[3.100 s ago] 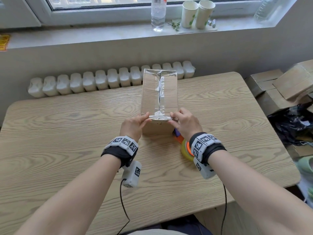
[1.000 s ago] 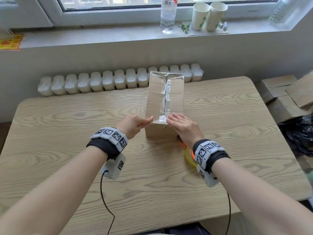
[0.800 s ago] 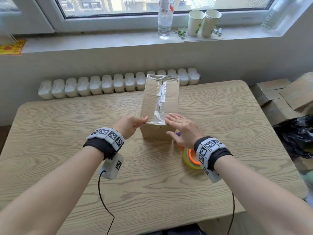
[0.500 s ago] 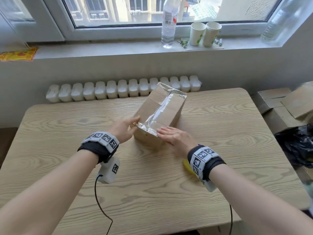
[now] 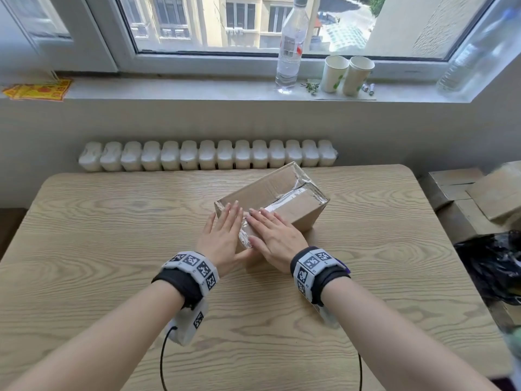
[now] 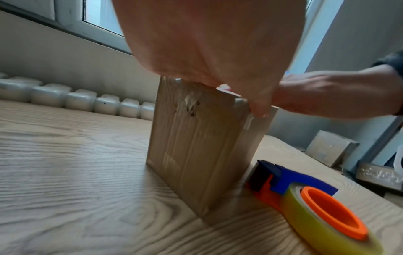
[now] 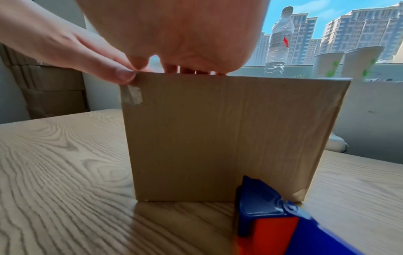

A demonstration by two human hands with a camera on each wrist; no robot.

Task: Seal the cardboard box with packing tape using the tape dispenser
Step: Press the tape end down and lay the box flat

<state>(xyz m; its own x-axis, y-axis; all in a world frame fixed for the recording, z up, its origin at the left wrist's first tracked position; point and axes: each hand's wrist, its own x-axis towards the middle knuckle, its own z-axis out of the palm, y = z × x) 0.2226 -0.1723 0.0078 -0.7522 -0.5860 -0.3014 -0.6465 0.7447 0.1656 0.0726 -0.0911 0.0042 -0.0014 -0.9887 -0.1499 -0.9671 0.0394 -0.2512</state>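
Head view: both hands lie flat, fingers straight, on the near end of the box [image 5: 270,198], gripping nothing; left hand [image 5: 222,238] left of the taped seam, right hand [image 5: 275,238] on it. Earlier they pinched the near edge with the box square-on; now the box sits turned, far end to the right, mid-table [image 5: 112,221]. Dispenser [image 6: 305,200] lies on the table just beside the box's near right side, under the right wrist. Tape [image 5: 284,200] runs along the top seam.
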